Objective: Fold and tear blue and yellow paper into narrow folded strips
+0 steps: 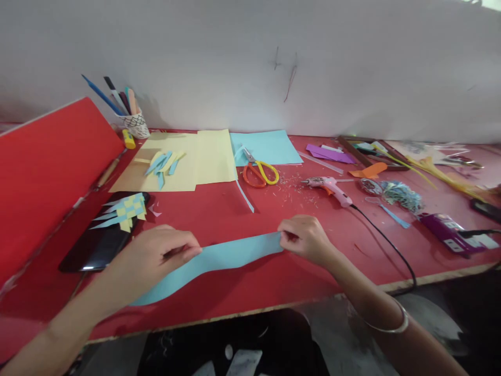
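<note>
A long light-blue paper strip [235, 254] stretches between my two hands above the red table. My left hand [166, 250] pinches its upper edge left of the middle, and the strip's left end passes below that hand and is partly hidden. The right end is gripped by my closed right hand [305, 237]. Beyond the strip lie scissors [260, 172] with one orange and one yellow handle. A pink glue gun [331, 189] rests to the right of them. Near my left hand, a woven blue and yellow paper piece [127, 209] lies on a black phone [105, 240].
Yellow sheets [213, 156], small cut strips [162, 164] and a blue sheet [268, 148] lie at the back. A pen cup [135, 124] stands by a red board [55, 172]. The glue gun's cord [385, 248] drops over the front edge. A purple box [450, 232] sits right.
</note>
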Motion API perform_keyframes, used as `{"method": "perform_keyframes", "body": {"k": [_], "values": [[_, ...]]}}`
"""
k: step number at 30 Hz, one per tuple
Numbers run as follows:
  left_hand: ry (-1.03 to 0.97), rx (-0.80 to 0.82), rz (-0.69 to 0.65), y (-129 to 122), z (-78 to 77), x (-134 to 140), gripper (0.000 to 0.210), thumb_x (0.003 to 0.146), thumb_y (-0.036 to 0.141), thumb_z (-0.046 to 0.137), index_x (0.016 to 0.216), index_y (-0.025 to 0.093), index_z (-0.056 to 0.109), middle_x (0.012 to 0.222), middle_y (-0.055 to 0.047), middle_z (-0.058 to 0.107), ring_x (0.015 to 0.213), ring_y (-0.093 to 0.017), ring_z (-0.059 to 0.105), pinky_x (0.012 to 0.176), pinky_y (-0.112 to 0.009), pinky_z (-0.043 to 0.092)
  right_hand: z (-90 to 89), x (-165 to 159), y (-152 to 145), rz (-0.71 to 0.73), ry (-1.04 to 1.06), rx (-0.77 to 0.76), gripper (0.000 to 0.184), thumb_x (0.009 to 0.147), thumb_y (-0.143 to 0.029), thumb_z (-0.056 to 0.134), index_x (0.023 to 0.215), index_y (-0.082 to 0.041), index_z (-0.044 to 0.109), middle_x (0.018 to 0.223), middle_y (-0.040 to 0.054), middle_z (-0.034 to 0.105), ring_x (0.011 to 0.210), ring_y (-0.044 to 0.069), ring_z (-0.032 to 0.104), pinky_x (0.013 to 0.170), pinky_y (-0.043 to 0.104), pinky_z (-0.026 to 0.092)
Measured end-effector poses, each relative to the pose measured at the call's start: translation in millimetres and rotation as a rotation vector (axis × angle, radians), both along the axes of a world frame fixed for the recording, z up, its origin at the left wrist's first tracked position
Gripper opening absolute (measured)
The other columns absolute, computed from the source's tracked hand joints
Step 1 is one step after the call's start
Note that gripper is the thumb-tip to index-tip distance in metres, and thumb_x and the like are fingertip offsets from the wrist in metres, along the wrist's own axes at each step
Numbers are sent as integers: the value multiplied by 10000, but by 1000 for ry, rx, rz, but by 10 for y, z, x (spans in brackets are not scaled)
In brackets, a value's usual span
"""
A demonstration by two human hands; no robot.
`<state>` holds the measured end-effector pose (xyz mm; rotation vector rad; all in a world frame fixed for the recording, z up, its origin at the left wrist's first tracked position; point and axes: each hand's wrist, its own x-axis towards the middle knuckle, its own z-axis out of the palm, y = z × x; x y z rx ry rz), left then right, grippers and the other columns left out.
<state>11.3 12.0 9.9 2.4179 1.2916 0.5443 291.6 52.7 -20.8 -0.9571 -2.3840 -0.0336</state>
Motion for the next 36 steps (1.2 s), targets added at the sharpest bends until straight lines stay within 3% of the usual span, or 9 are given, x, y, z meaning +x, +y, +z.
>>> {"method": "perform_keyframes", "body": {"k": [6, 11, 15, 18, 22, 28, 33, 36], "values": [[71, 104, -69, 33, 102, 14, 362, 855, 356, 342, 598, 212, 552, 521, 49, 580, 489, -95, 496, 491, -194, 361, 98, 100, 101, -119, -48, 90, 186, 687, -121, 385, 530, -182, 465, 448, -24, 456, 461, 100, 390, 503, 214, 307], [89, 127, -66, 37, 49, 46, 357, 866, 365, 328, 638, 216, 557, 554, 44, 595, 514, -100, 513, 523, -208, 358, 255, -33, 48, -86, -24, 193, 158, 754, -134, 407, 696, -165, 550, 681, 50, 609, 630, 156, 491, 641, 288, 363], [82, 160, -94, 32, 46, 123, 349, 876, 349, 319, 653, 211, 549, 555, 51, 591, 510, -97, 502, 552, -217, 352, 293, -243, -107, 122, -49, 4, 179, 817, -242, 422, 856, -145, 567, 821, 62, 630, 754, 168, 525, 737, 305, 370], [104, 209, -123, 42, 44, 202, 318, 880, 301, 314, 689, 201, 548, 585, 45, 600, 521, -100, 503, 576, -227, 352, 264, -394, -164, 213, -136, -100, 214, 856, -227, 394, 759, -161, 573, 692, 12, 612, 648, 127, 516, 800, 298, 342], [179, 335, -142, 39, -6, 333, 261, 861, 195, 315, 758, 186, 554, 616, 29, 604, 531, -116, 496, 566, -246, 342, 227, -518, -159, 232, -220, -180, 255, 863, -198, 396, 664, -159, 550, 553, -23, 548, 509, 101, 428, 627, 232, 346], [220, 594, -169, -8, -90, 479, 309, 775, 90, 320, 513, 182, 455, 426, 40, 464, 400, -107, 387, 470, -257, 263, 247, -536, -194, 273, -183, -421, 246, 848, -258, 446, 633, -168, 522, 493, -48, 429, 497, 91, 373, 524, 199, 286], [243, 642, -188, 31, -77, 275, 284, 779, 89, 348, 545, 188, 474, 446, 54, 482, 410, -93, 384, 489, -248, 257, 283, -330, -161, 329, -21, -615, 265, 867, -262, 409, 645, -157, 506, 542, -43, 437, 516, 67, 398, 522, 171, 285], [301, 675, -95, 73, -113, 9, 284, 767, 93, 346, 527, 192, 462, 433, 47, 474, 408, -96, 388, 491, -247, 255, 293, -158, -91, 276, 44, -674, 275, 865, -253, 400, 624, -153, 485, 543, -44, 420, 491, 54, 382, 499, 162, 281]]}}
